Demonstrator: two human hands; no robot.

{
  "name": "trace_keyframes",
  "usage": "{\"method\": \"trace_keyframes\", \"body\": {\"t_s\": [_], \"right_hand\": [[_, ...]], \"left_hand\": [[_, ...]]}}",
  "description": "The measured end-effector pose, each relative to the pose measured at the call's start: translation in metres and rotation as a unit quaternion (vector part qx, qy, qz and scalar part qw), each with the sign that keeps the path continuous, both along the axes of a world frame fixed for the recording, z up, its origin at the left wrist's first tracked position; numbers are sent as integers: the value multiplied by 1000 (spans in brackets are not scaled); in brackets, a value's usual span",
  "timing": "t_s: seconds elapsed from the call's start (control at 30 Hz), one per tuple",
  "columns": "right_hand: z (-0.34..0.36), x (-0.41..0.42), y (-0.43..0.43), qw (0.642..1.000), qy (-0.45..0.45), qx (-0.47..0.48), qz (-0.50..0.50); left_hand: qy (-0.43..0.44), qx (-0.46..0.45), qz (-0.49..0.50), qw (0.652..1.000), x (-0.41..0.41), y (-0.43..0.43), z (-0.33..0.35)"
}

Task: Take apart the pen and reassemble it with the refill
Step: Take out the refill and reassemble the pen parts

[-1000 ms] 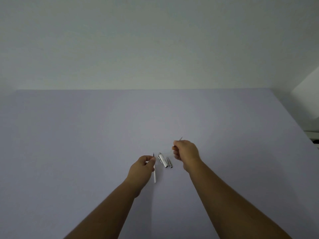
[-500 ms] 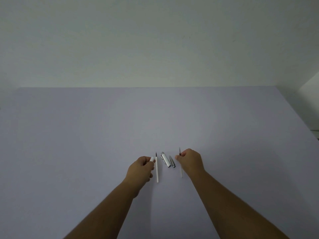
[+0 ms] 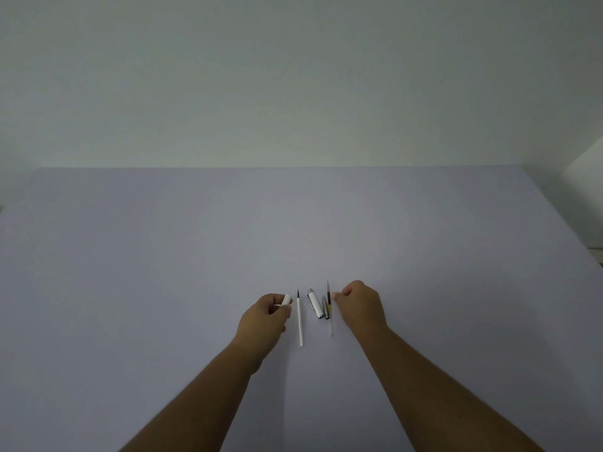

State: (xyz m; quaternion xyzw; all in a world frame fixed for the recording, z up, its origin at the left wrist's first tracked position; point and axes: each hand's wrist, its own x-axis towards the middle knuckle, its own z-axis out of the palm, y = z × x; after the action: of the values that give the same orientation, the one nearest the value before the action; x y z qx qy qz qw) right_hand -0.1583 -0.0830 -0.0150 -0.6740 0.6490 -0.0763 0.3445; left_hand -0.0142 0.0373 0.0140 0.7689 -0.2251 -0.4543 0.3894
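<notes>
My left hand (image 3: pixel 264 316) is closed around a white pen barrel (image 3: pixel 286 300), whose end sticks out past the thumb. Just to its right a white refill (image 3: pixel 300 321) with a dark tip lies on the lilac table (image 3: pixel 163 272). A silver pen cap (image 3: pixel 313 303) and a smaller grey pen piece (image 3: pixel 324 307) rest side by side in the middle. A translucent yellowish refill (image 3: pixel 330 311) with a dark tip lies right of them, and the fingertips of my right hand (image 3: pixel 360 305) pinch it near its dark end, low on the table.
A pale wall rises behind the table's far edge. The table's right edge (image 3: pixel 587 256) runs diagonally at the far right, with a white surface beyond it.
My right hand has brought the translucent refill down from the air and laid it on the table beside the grey piece. The left hand has shifted slightly left, away from the white refill.
</notes>
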Motion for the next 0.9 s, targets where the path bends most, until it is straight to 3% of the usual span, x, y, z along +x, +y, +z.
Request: {"method": "trace_keyframes", "body": {"t_s": [0.13, 0.3, 0.63, 0.73, 0.83, 0.9], "right_hand": [[17, 26, 18, 995, 10, -17, 96], [9, 60, 52, 964, 142, -8, 226], [7, 63, 58, 974, 161, 36, 156], [10, 62, 56, 987, 107, 44, 113], [22, 60, 48, 998, -61, 10, 29], [33, 59, 43, 983, -181, 15, -30]], "left_hand": [[-39, -6, 15, 999, 4, 4, 0], [-61, -11, 49, 997, 12, 9, 1], [-72, 11, 53, 996, 17, 23, 0], [-78, 12, 46, 996, 17, 25, 2], [-82, 18, 40, 996, 16, 26, 3], [-85, 19, 33, 996, 14, 25, 5]]}}
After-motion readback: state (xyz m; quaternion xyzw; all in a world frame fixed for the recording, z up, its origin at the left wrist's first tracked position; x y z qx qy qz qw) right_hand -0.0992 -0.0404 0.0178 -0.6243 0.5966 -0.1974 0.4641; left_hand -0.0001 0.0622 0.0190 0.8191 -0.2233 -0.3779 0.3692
